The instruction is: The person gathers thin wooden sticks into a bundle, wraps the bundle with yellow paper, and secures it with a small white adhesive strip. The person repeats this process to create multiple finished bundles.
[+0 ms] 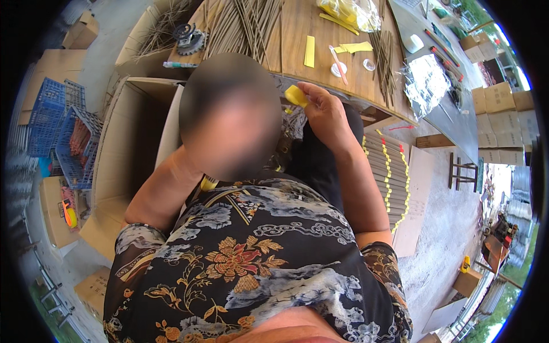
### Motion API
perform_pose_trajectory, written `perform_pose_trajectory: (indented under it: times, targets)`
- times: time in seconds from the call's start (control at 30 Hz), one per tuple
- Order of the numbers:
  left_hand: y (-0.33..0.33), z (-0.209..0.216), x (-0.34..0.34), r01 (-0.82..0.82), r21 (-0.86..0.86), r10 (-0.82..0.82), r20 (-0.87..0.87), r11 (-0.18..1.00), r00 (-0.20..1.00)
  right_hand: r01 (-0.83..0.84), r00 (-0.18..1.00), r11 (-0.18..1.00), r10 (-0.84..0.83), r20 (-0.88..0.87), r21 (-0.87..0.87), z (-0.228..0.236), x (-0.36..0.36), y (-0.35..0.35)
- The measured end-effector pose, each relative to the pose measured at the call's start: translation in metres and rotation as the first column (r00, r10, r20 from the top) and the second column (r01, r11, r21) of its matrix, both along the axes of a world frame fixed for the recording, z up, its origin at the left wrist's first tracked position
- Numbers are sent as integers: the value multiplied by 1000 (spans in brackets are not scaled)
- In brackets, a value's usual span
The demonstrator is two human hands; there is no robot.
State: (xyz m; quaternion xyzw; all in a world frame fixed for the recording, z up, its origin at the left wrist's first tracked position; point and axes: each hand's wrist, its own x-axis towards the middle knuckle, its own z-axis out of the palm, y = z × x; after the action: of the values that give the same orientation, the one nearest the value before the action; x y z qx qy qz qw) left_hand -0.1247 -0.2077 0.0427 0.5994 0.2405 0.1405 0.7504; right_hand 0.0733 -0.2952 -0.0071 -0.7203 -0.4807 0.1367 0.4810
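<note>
My right hand (pixel 327 114) is raised at the near edge of the wooden table (pixel 297 34), with thumb and fingers closed on a small piece of yellow paper (pixel 295 96). My left forearm (pixel 157 191) reaches up from the left. A blurred oval covers my left hand, so its fingers and anything in them are hidden. A bit of yellow (pixel 209 183) shows beside the left wrist. On the table, past the right hand, lie a yellow paper strip (pixel 309 51), more yellow strips (pixel 353 48), a small white tub (pixel 338 70) and a pink-and-white stick (pixel 337 62) across it.
Thin brown sticks (pixel 240 28) are heaped on the table, with a smaller bunch (pixel 384 66) at its right. An open cardboard box (pixel 117 137) stands at my left, near blue crates (pixel 48 114). Yellow-banded brown bundles (pixel 384 177) lie at right. Crumpled foil (pixel 428 84) rests beyond.
</note>
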Motion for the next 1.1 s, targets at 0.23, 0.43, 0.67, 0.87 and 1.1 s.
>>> perform_pose_trajectory:
  times: [0.23, 0.43, 0.67, 0.87, 1.1]
  targets:
    - [32, 65, 14, -159, 326, 72, 263, 932, 962, 5, 988, 997, 7, 156, -77, 47, -5, 8]
    - [44, 89, 45, -287, 374, 99, 448, 882, 888, -307, 737, 926, 377, -561, 219, 71, -23, 18]
    - [40, 93, 68, -270, 84, 192, 508, 959, 840, -380, 834, 905, 425, -352, 194, 87, -62, 46]
    - [67, 97, 61, 168, -104, -61, 650, 980, 757, -619, 268, 737, 522, -810, 271, 96, -56, 29]
    - [36, 93, 71, -309, -81, 304, 528, 948, 793, -511, 683, 826, 558, -472, 237, 75, -51, 42]
